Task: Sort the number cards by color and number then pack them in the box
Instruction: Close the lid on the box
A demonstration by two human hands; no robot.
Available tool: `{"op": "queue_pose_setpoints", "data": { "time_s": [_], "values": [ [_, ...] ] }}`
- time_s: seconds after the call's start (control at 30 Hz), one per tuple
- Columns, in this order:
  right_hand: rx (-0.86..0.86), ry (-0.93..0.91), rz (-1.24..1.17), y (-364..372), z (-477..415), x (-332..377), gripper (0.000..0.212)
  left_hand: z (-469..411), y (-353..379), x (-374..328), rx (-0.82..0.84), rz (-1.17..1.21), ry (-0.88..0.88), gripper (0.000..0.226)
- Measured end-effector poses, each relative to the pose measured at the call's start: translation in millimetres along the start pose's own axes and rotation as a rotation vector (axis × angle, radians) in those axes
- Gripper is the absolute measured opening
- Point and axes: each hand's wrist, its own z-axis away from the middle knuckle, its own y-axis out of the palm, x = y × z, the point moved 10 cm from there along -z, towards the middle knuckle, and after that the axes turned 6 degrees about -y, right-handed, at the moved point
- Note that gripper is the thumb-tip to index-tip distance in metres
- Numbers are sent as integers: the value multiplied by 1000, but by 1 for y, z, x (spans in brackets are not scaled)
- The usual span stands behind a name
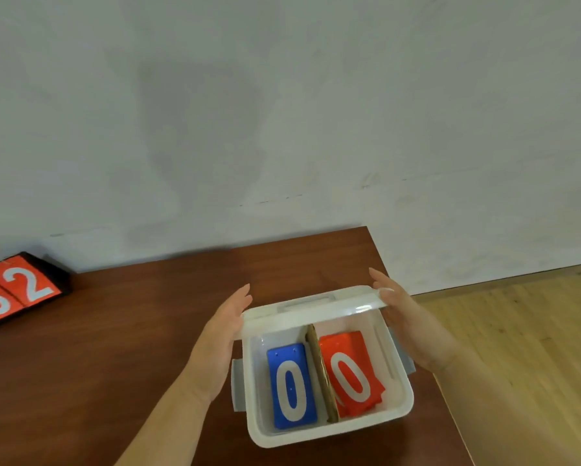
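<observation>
A white plastic box stands on the brown table near its right edge. A cardboard divider splits it in two. A blue stack of cards with a white 0 on top lies in the left half. A red stack with a 0 on top lies in the right half. The white lid hangs tilted over the far side of the box. My left hand holds the lid's left end and my right hand holds its right end, fingers mostly straight, thumbs on the rim.
A black scoreboard stand showing red 3 and 2 cards sits at the table's far left by the wall. The table edge runs just right of the box, with wooden floor beyond. The grey wall rises behind.
</observation>
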Motion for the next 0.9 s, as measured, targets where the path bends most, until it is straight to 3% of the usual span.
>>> {"op": "queue_pose_setpoints", "data": {
  "time_s": [0.17, 0.27, 0.4, 0.53, 0.7, 0.9],
  "values": [
    [4, -2, 76, 4, 33, -1, 45, 28, 12, 19, 73, -210, 47, 62],
    [50, 46, 222, 7, 47, -18, 59, 41, 22, 42, 134, -341, 26, 65],
    [-13, 39, 590, 6, 56, -34, 76, 51, 30, 53, -34, -747, 66, 74],
    [-102, 25, 575, 3, 55, -34, 74, 43, 15, 48, -244, -735, 30, 77],
    [-103, 29, 715, 11, 48, -29, 75, 31, 27, 56, -175, -716, -18, 81],
    [-100, 55, 806, 6, 69, -40, 75, 53, 35, 69, -254, -842, 39, 78]
  ]
}}
